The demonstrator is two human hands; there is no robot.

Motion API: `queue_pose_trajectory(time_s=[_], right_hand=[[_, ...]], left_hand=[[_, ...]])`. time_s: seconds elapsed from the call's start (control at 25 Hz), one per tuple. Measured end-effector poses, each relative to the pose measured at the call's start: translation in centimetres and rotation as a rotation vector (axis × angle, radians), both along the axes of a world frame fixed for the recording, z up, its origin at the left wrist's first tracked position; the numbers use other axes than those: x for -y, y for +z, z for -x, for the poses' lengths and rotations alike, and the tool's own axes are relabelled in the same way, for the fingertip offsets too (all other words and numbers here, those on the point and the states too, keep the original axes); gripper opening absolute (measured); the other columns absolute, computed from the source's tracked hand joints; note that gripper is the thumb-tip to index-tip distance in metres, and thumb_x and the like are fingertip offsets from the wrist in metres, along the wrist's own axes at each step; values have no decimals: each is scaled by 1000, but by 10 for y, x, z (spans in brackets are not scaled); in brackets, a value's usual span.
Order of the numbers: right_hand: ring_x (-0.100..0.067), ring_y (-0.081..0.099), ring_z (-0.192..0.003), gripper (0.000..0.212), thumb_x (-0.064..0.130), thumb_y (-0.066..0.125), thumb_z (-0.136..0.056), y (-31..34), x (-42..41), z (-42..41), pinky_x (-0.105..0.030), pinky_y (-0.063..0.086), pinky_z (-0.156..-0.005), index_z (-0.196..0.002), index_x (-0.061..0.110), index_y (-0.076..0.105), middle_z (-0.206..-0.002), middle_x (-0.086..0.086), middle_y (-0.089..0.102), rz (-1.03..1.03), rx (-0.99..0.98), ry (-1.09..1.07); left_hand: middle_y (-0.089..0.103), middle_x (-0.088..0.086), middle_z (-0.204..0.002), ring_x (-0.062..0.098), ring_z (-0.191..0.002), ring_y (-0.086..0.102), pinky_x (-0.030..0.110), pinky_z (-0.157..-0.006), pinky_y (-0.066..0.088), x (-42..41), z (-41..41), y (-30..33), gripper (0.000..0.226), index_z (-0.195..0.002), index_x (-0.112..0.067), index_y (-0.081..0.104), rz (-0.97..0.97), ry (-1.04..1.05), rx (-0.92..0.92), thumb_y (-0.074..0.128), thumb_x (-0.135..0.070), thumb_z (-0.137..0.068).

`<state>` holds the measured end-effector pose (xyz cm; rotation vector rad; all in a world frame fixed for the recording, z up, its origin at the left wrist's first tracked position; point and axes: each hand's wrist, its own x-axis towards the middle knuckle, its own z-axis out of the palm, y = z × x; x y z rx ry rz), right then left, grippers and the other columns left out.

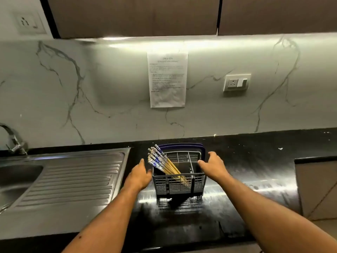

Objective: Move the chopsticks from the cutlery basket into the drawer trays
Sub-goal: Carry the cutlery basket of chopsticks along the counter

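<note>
Chopsticks: bundle of pale bamboo chopsticks with blue-and-white patterned tops [162,162], standing tilted in the left front compartment, tops fanning toward 10 o'clock over the rim.
Basket: grey plastic slotted cutlery basket [179,183], upright on the glossy black stone countertop [246,172], and the chopsticks look like its only load; the other compartments appear bare.
Behind it: at 12 o'clock, a dark blue tray-like piece [180,145] stands just behind the basket; what it is I cannot tell.
Left hand: left hand [140,175] spread open, fingers loose, right beside the basket's left wall at 9 o'clock, gripping nothing.
Right hand: right hand [213,166] open too, thumb at the right rim at 3 o'clock, touching or nearly so.
Why so: both hands bracket the basket, probably to steady or lift it.
Sink: ribbed stainless steel drainer [73,178] at 9 o'clock.
Drawer trays: not in view, so nothing is transferred yet.
</note>
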<state>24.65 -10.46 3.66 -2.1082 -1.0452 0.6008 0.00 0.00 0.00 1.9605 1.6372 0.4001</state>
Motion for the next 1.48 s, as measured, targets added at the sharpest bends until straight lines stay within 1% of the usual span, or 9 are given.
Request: queue_pose_trajectory(time_s=[0.24, 0.36, 0.52, 0.68, 0.8, 0.92, 1.0, 1.12, 1.48], right_hand=[[-31, 57, -116, 43, 18, 50, -92, -52, -14, -7, -36, 44, -92, -134, 10, 49, -128, -14, 62, 68, -151, -52], [-23, 60, -87, 38, 17, 47, -90, -65, -21, -14, -34, 49, -73, -126, 15, 60, -106, -8, 69, -5, -261, -77], [-9, 52, -60, 35, 13, 39, -94, -77, -23, -15, -17, 38, -43, -110, 28, 66, -78, 4, 63, 4, -380, -71], [-21, 58, -70, 36, 13, 42, -79, -79, -18, -14, -28, 44, -54, -90, 32, 70, -81, -2, 69, -8, -451, -111], [-18, 58, -66, 44, 6, 40, -82, -75, -4, -9, -23, 41, -47, -107, 25, 70, -88, -5, 71, -8, -482, -122], [-17, 58, -62, 38, 10, 42, -80, -73, 13, -3, -26, 44, -47, -103, 22, 70, -78, -2, 69, 14, -514, -130], [-24, 66, -73, 41, 15, 42, -70, -76, 23, 0, -42, 59, -65, -99, 24, 71, -84, -6, 74, 31, -528, -136], [-30, 71, -84, 44, 15, 40, -66, -82, 38, 4, -53, 60, -79, -96, 26, 70, -88, -9, 76, 44, -534, -115], [-31, 70, -82, 36, 6, 41, -85, -74, 90, 11, -41, 61, -67, -107, 17, 67, -91, -14, 72, 73, -502, -54]], left_hand=[[67, 9, -118, 30, -110, 61, 32, -87, 43, 1, -27, -20, 31, -122, -21, 58, 160, 105, 270, 55, -30, -93], [67, 6, -103, 25, -90, 62, 35, -77, 52, -5, -34, -21, 6, -96, -25, 61, 246, 168, 391, 58, -24, -91], [66, 13, -85, 26, -66, 63, 30, -52, 57, -8, -41, -13, 9, -84, -16, 61, 378, 234, 406, 61, -16, -93], [62, 10, -70, 22, -53, 60, 22, -30, 45, -2, -42, -3, 16, -78, -7, 58, 395, 222, 320, 60, -11, -94], [64, 10, -71, 21, -52, 63, 22, -31, 47, 12, -38, -2, 16, -77, -8, 60, 408, 208, 295, 62, -12, -93], [64, 11, -75, 22, -53, 63, 24, -31, 47, 26, -32, -4, 11, -81, -6, 59, 428, 204, 264, 62, -7, -92], [63, 14, -80, 25, -54, 62, 24, -28, 45, 37, -28, -9, 7, -85, -3, 58, 453, 239, 234, 59, -2, -92], [64, 18, -85, 27, -55, 59, 23, -26, 42, 50, -24, -16, 14, -79, -2, 55, 442, 311, 234, 56, 1, -93], [68, 20, -112, 36, -94, 68, 52, -69, 61, 105, -7, -29, 15, -105, -3, 63, 459, 284, 266, 64, -3, -89]])
